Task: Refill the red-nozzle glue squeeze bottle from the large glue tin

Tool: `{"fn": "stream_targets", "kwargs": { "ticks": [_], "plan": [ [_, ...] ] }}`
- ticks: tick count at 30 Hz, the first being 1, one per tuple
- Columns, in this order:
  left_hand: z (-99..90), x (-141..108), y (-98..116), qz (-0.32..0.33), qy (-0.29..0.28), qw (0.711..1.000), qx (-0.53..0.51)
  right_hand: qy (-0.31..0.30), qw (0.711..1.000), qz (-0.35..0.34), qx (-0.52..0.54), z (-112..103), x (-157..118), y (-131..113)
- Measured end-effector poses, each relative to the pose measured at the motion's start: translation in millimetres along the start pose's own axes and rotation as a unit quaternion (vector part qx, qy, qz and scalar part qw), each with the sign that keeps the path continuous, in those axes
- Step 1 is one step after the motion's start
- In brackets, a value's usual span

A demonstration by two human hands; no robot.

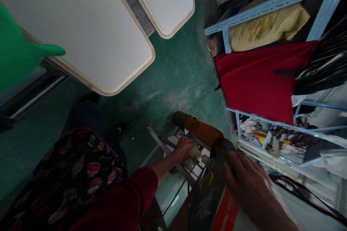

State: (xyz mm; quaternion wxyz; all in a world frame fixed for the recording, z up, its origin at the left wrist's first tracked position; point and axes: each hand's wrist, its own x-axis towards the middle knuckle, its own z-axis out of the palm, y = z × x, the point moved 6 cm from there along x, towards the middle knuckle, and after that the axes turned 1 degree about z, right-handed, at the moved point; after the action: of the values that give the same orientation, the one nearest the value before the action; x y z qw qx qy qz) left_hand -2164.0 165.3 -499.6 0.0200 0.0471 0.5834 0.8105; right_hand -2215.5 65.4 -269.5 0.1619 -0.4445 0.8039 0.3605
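Below the centre, my left hand has its fingers curled round a small pale yellowish piece. Close beside it is a second pale piece, at the edge of a dark package with a yellow mark and a red lettered panel. My right hand lies over the upper right side of this package, fingers close together and pressed on it. An orange-brown roll-shaped object with a dark end extends just above both hands. What lies under my right palm is hidden.
White boards with pale edges fill the upper left, beside a green object. A metal frame stands under my left hand. On the right are blue shelving, a red cloth and a yellowish sack.
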Motion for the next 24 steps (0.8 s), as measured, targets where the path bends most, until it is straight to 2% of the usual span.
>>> {"fn": "stream_targets", "kwargs": {
  "ticks": [6, 13, 21, 24],
  "plan": [
    [-0.3, -2.9, 1.1, 0.007, 0.003, 1.000, -0.007, -0.011, 1.000, -0.006, -0.007, 0.4, 0.2, -0.8],
    [-1.1, -4.3, 0.2, 0.020, 0.024, 0.999, -0.009, 0.020, 0.998, -0.055, -0.028, 1.8, -3.0, 2.0],
    [-1.7, -2.9, 2.0, 0.023, 0.034, 0.999, -0.004, 0.037, 0.998, -0.055, -0.023, 2.7, -3.0, 4.7],
    [-0.8, -2.0, 0.8, 0.023, 0.035, 0.999, -0.005, 0.025, 0.998, -0.047, -0.020, 2.8, -1.7, 5.3]
  ]
}}
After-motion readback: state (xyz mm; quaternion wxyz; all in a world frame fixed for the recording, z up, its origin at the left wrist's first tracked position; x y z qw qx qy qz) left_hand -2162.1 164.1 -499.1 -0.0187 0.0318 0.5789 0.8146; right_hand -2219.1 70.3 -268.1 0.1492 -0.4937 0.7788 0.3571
